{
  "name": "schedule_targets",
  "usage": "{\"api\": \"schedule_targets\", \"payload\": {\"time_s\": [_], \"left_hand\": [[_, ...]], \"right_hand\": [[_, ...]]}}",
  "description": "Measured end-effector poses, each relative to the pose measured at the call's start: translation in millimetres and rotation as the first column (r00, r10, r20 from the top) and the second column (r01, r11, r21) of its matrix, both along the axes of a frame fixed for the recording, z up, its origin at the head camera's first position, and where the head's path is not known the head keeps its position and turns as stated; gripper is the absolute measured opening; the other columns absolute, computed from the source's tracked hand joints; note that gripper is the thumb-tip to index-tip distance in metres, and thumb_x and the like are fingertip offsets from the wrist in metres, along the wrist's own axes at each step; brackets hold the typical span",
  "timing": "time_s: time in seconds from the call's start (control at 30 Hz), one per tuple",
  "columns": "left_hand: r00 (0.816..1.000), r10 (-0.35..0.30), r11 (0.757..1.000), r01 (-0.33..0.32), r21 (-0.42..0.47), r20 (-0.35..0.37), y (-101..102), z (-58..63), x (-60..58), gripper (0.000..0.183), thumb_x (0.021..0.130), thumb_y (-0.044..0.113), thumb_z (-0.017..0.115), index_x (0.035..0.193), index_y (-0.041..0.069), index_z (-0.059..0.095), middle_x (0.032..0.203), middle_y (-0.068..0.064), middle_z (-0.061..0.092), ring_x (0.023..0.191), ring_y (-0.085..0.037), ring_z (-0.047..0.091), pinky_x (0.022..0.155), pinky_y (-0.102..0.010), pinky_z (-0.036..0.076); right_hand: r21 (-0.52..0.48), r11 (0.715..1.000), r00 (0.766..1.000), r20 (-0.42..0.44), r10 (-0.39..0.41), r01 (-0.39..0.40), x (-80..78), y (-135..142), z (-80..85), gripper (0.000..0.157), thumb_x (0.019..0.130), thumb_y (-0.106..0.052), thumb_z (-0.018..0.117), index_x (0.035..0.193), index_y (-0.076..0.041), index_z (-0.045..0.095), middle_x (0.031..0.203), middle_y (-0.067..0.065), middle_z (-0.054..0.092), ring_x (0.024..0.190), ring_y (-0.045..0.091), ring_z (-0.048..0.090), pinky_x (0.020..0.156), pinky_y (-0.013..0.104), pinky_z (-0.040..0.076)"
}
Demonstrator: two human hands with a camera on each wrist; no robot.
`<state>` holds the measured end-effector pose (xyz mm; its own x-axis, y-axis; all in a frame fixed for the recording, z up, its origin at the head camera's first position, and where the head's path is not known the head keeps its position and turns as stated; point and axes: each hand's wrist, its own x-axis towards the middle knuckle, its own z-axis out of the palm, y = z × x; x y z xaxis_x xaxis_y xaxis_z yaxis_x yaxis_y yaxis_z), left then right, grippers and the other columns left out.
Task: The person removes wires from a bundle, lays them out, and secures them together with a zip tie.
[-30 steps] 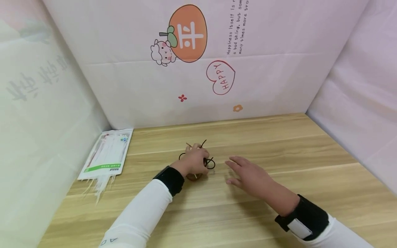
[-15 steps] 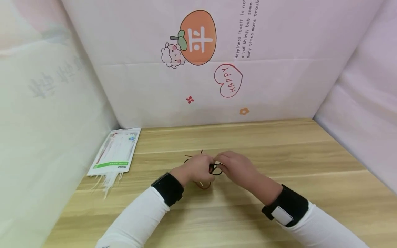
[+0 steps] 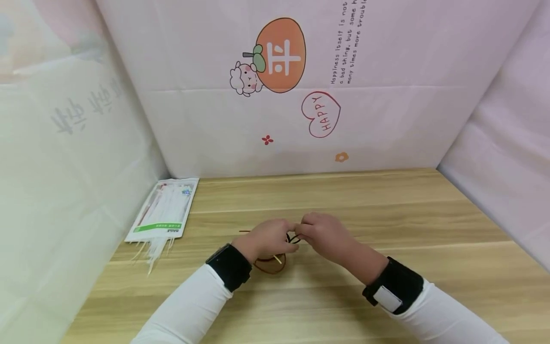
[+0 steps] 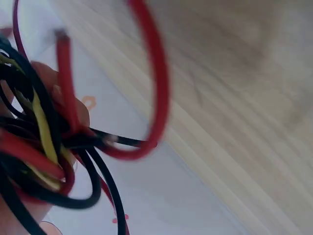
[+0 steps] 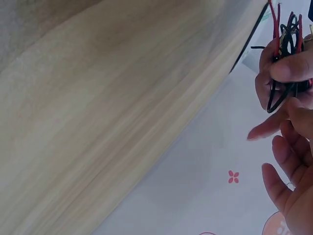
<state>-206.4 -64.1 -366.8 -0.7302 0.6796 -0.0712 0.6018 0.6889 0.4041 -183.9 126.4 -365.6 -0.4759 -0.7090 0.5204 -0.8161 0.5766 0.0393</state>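
Observation:
A bundle of red, black and yellow wires (image 4: 78,142) fills the left part of the left wrist view, loosely looped, with several ends sticking out. My left hand (image 3: 268,236) grips this bundle just above the table, its thumb (image 5: 293,67) pressed across the wires in the right wrist view. A reddish loop hangs out below that hand in the head view. My right hand (image 3: 326,236) meets it from the right and pinches a black wire loop (image 5: 275,105) at the bundle's side. Its other fingers (image 5: 276,188) are loosely bent. The fingers hide much of the bundle.
A flat white packet with a green stripe (image 3: 159,227) lies at the table's back left, thin white strips (image 3: 156,251) poking from its near end. Printed cloth walls (image 3: 232,153) enclose the wooden table (image 3: 365,200) at the back and both sides.
My right hand has come left from beside the bundle and taken hold of the black loop. The left hand has turned the bundle slightly and shifted toward the right hand. The head view has shifted a little.

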Motion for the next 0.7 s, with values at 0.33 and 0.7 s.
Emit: {"api": "schedule_targets", "payload": {"time_s": [0.33, 0.7], "left_hand": [[0.999, -0.013, 0.995, 0.017, 0.103, -0.033, -5, 1.7, 0.0, 0.025, 0.098, 0.027, 0.057, 0.111, 0.014, 0.074, 0.091, 0.003, 0.055, 0.074, -0.010, 0.049, 0.066, -0.023, 0.042], [0.994, 0.041, 0.994, -0.030, 0.104, -0.105, -18, -0.5, -1.7, 0.032, 0.092, 0.036, 0.066, 0.065, 0.018, 0.059, 0.073, 0.006, 0.047, 0.064, -0.009, 0.043, 0.059, -0.023, 0.038]], "right_hand": [[0.044, 0.990, 0.991, -0.020, -0.133, 0.134, -7.9, 5, -0.4, 0.019, 0.078, -0.003, 0.077, 0.081, -0.009, 0.059, 0.080, 0.001, 0.057, 0.069, 0.015, 0.054, 0.058, 0.024, 0.046], [-0.054, 0.976, 0.973, -0.088, -0.214, 0.210, -12.7, 20, 7.0, 0.021, 0.078, -0.005, 0.076, 0.083, -0.007, 0.056, 0.074, 0.002, 0.052, 0.061, 0.017, 0.051, 0.052, 0.029, 0.043]]}}
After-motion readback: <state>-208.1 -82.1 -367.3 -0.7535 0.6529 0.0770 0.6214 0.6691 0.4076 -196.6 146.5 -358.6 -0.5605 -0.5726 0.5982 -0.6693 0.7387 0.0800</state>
